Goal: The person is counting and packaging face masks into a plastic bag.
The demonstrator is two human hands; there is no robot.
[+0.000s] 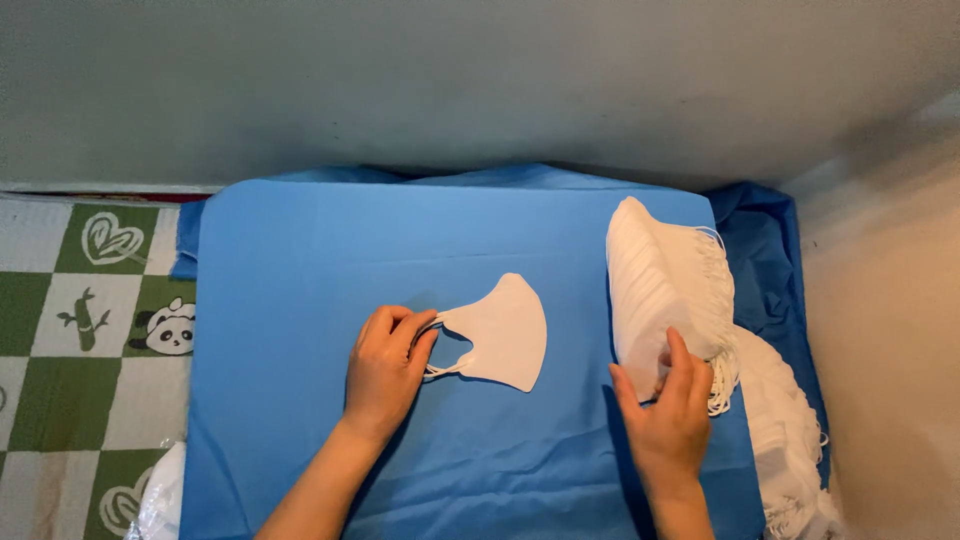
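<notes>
Blue cloth [300, 250]: left fingers [412, 330] pinch mask [508, 332] loop.

two bare forearms come up from the lower edge of the view, each ending in a bare hand. the left hand [385, 365] has no ring, no watch and no glove; its nails are short and plain, with no polish to be seen. the right hand [670, 415] is the same: uncovered, with no band at the wrist and short plain nails. no sleeve shows on either arm, which are both uncovered right down to the frame's edge.
</notes>
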